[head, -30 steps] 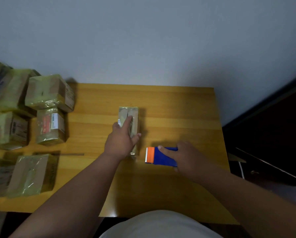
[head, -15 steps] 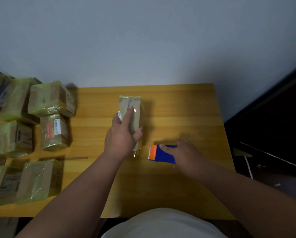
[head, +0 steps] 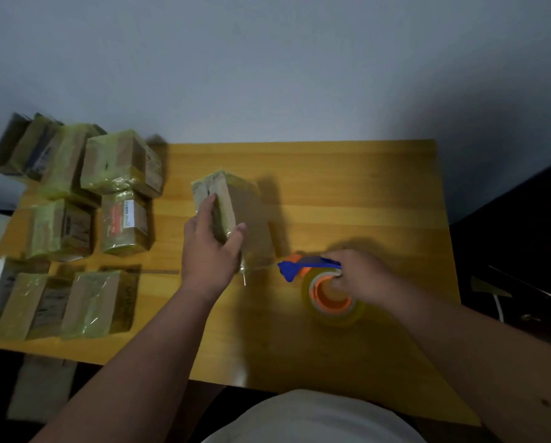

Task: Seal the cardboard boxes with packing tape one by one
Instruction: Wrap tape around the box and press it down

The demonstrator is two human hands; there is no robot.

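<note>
- I am seeing the box (head: 232, 209) standing on the tabletop (head: 347, 193) near its middle, tipped up so that one long side faces right; it looks lifted or tilted, not lying flat, though I cannot tell whether its near end is touching the wood.
- The left hand (head: 212, 251) is clamping the box from above, fingers laid along the top seam and thumb pressing the right face. I judge this grip is steadying the box against the pull of the tape.
- The right hand (head: 360, 276) is holding the dispenser (head: 312, 266), fingers hooked into the orange core of the roll (head: 331, 298), the blue blade end pointing at the box. Hooking the core probably lets the roll turn while the hand pulls.
- A thin strand of tape (head: 261, 266) is running from the near lower corner of the box to the blade end, so the dispenser is sitting just beside the box, not touching it.
- I judge a strip is being drawn out or about to be cut; blur is hiding the blade detail.
- Taped boxes (head: 120, 193) are sitting stacked and laid in rows on the left, well apart from the working box, likely to keep finished ones out of the way.
- Risk, in my view: the strand sagging and sticking to the tabletop.
</note>
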